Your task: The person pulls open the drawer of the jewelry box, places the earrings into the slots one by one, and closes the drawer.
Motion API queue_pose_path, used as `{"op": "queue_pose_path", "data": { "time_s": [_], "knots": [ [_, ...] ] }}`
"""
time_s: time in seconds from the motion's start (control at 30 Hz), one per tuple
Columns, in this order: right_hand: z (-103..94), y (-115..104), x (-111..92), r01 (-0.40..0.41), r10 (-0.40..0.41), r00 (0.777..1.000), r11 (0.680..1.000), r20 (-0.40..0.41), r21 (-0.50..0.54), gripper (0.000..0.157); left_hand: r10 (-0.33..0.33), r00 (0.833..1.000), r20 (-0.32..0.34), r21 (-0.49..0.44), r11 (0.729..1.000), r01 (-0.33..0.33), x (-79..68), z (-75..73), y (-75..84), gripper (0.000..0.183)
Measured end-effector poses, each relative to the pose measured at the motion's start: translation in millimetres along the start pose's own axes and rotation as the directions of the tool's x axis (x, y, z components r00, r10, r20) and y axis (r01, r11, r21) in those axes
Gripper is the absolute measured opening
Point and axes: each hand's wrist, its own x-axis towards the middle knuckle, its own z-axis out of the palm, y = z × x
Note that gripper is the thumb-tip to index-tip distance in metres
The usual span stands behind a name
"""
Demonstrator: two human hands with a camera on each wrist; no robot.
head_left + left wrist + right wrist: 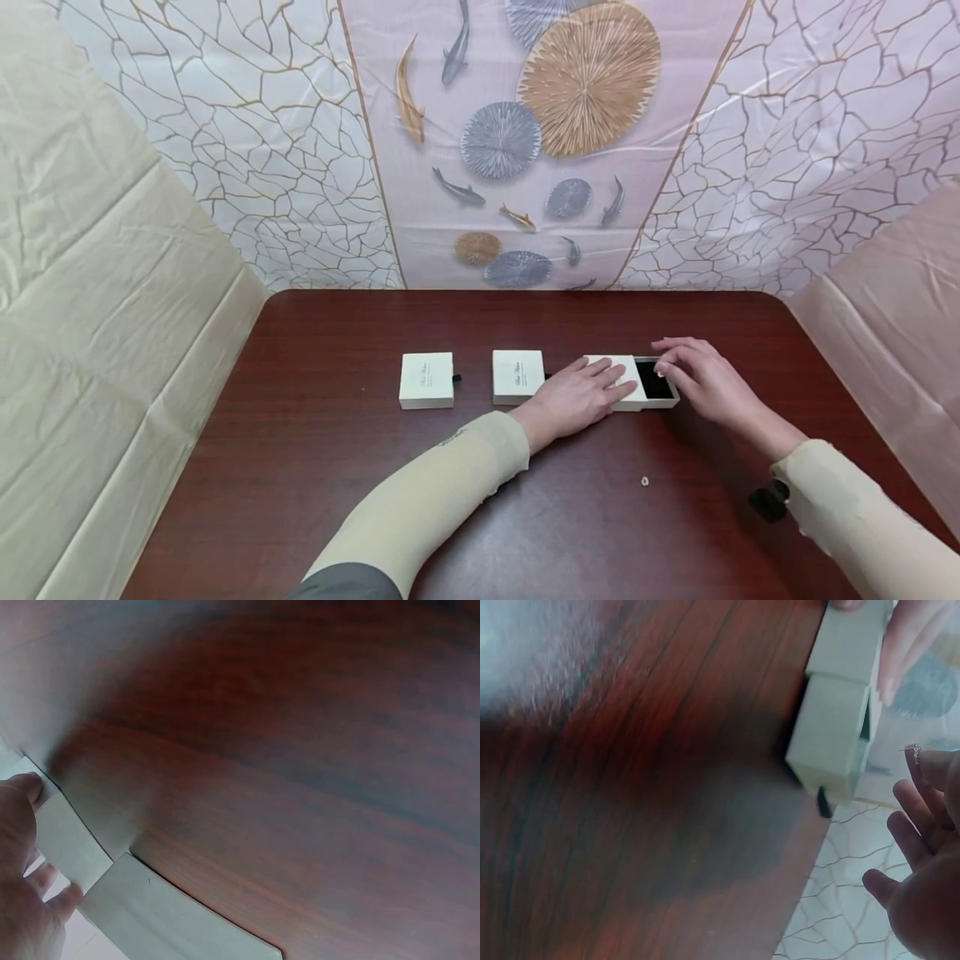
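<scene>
My left hand [573, 396] lies over a small white sliding box [630, 400], fingers across its lid and thumb at its near side. The box's drawer [670, 403] is pulled out to the right, with a black lining inside. Above the drawer, my right hand [705, 383] pinches a tiny sparkling earring [915, 751] between thumb and fingertip; its thin post shows in the right wrist view. The other right fingers are loosely bent. A second small earring-like piece [644, 481] lies on the table nearer to me.
Two more white boxes stand in the same row: a middle box [517, 377] beside my left hand and a left box [427, 381] with a black pull tab [457, 378]. All rest on a dark red wooden table [300, 467]. Patterned cloth [300, 150] hangs behind.
</scene>
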Motion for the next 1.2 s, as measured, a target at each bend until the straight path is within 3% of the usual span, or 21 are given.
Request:
{"op": "queue_pose_path", "data": {
  "time_s": [0.27,0.7,1.2],
  "knots": [
    [11.1,13.9,4.1,-0.048,0.048,0.998,0.999,0.043,0.010,0.011,0.000,1.000,-0.003,0.013,1.000,0.000,1.0,0.9,0.4,0.054],
    [24.8,23.8,3.9,-0.062,0.061,0.998,0.998,0.032,0.017,0.014,-0.004,1.000,-0.004,0.027,1.000,0.005,1.4,3.0,0.9,0.054],
    [30.5,31.1,6.9,-0.014,0.014,1.000,1.000,0.019,-0.018,0.019,-0.003,1.000,0.001,0.020,1.000,0.003,0.6,0.7,0.7,0.054]
  ]
}}
